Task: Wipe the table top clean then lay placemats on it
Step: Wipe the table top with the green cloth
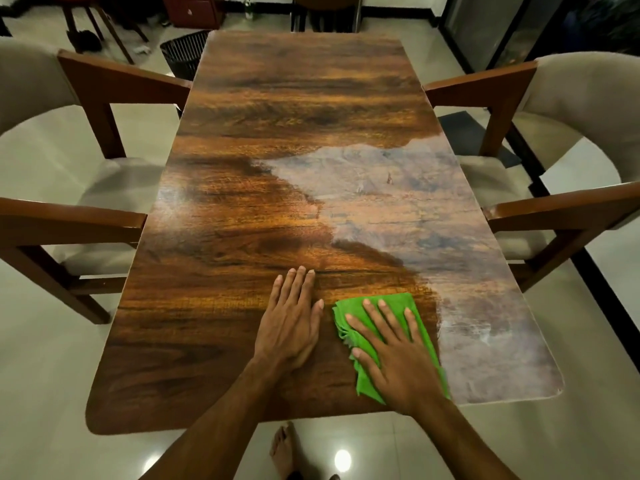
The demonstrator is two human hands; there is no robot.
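Note:
A long wooden table (263, 174) with a glossy brown top fills the view. A pale, dusty white film (450, 258) covers its right side, from the middle down to the near right corner. My right hand (391, 351) presses flat, fingers spread, on a folded green cloth (388, 303) near the table's front edge, just left of the film. Beside it my left hand (291, 320) rests flat on the bare wood, fingers straight and together. No placemats are in view.
Two cushioned chairs with wooden arms flank the table, one on the left (86, 98) and one on the right (540, 91). A black mesh bin (183, 53) stands on the tiled floor past the far left corner. My bare foot (284, 448) is under the near edge.

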